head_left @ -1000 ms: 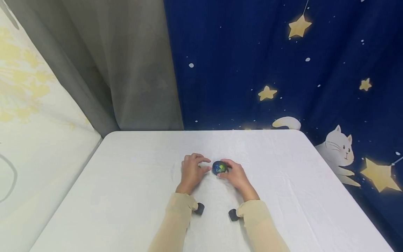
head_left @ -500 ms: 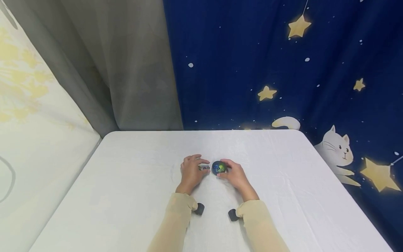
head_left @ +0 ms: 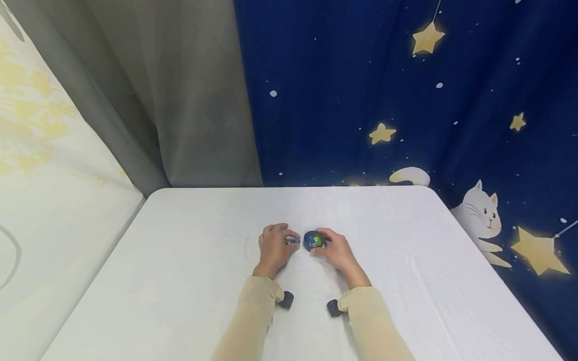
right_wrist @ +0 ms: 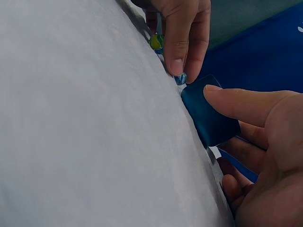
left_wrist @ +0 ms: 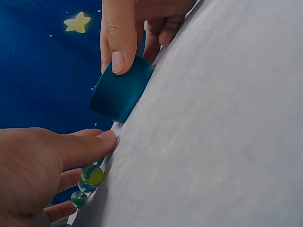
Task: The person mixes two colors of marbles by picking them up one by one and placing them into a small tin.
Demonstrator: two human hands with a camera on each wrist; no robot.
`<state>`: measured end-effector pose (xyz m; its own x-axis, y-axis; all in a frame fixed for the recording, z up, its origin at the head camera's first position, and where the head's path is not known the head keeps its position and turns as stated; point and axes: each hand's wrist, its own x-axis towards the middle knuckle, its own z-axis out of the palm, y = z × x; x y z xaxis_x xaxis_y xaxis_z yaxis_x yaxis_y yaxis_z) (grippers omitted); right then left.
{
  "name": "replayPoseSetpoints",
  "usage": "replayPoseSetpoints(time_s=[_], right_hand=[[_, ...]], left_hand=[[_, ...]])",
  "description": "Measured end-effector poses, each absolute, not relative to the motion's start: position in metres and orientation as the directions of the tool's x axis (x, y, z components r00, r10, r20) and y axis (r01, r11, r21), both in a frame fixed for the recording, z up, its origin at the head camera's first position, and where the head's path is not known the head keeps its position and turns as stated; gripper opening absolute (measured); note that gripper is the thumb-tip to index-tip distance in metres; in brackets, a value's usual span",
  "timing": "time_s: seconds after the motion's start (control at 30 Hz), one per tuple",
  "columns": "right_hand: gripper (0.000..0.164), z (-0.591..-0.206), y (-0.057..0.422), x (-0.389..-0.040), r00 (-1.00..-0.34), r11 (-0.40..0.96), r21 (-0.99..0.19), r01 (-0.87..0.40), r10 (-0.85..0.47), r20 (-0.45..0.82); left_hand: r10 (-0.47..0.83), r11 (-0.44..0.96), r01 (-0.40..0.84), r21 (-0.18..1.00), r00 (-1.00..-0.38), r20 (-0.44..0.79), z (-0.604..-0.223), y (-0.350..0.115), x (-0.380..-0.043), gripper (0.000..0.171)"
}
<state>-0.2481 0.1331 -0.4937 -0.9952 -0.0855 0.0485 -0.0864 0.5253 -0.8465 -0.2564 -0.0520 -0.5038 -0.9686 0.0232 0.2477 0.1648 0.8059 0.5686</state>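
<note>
In the head view my right hand (head_left: pixel 337 250) holds a small dark teal cup (head_left: pixel 311 241) on the table, thumb and fingers at its sides. Blue and yellow-green marbles show in its mouth. Just left of the cup is my left hand (head_left: pixel 274 248), its thumb and forefinger pinching a clear blue marble (right_wrist: pixel 181 78), plainest in the right wrist view. Behind that thumb, the left wrist view shows a yellow-green marble (left_wrist: pixel 91 178) and a smaller green-and-clear marble (left_wrist: pixel 78 199) near the other fingers. Whether those fingers hold them I cannot tell.
Both hands are over a white-covered table (head_left: pixel 180 281) with a rounded far edge. Behind it hang a grey curtain (head_left: pixel 203 100) and a dark blue curtain (head_left: pixel 325 100) printed with stars and a cat. A pale patterned cloth (head_left: pixel 54 200) is at the left.
My left thumb and forefinger have drawn closer together, and marbles have come into sight between them. My right hand and the cup stay nearly still.
</note>
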Motion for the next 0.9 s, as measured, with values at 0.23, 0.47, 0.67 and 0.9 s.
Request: replayPoseSetpoints(time_s=[0.23,0.47,0.67,0.9], right_hand=[[0.058,-0.494,0.133,-0.248,-0.995,0.527,-0.845,-0.09,-0.09,0.05],[0.058,-0.494,0.133,-0.248,-0.995,0.533,-0.842,-0.086,-0.088,0.046],[0.059,-0.493,0.133,-0.248,-0.997,0.529,-0.846,-0.066,-0.077,0.03],[0.058,-0.494,0.133,-0.249,-0.996,0.526,-0.848,-0.07,-0.078,0.033]], left_hand=[[-0.002,0.805,0.133,0.577,-0.974,0.228,-0.504,-0.051,-0.257,0.012],[-0.001,0.799,0.149,0.582,-0.968,0.25,-0.503,-0.052,-0.257,0.011],[-0.014,0.782,0.162,0.602,-0.961,0.276,-0.499,-0.051,-0.258,0.01],[-0.017,0.75,0.169,0.64,-0.962,0.274,-0.494,-0.053,-0.257,0.011]])
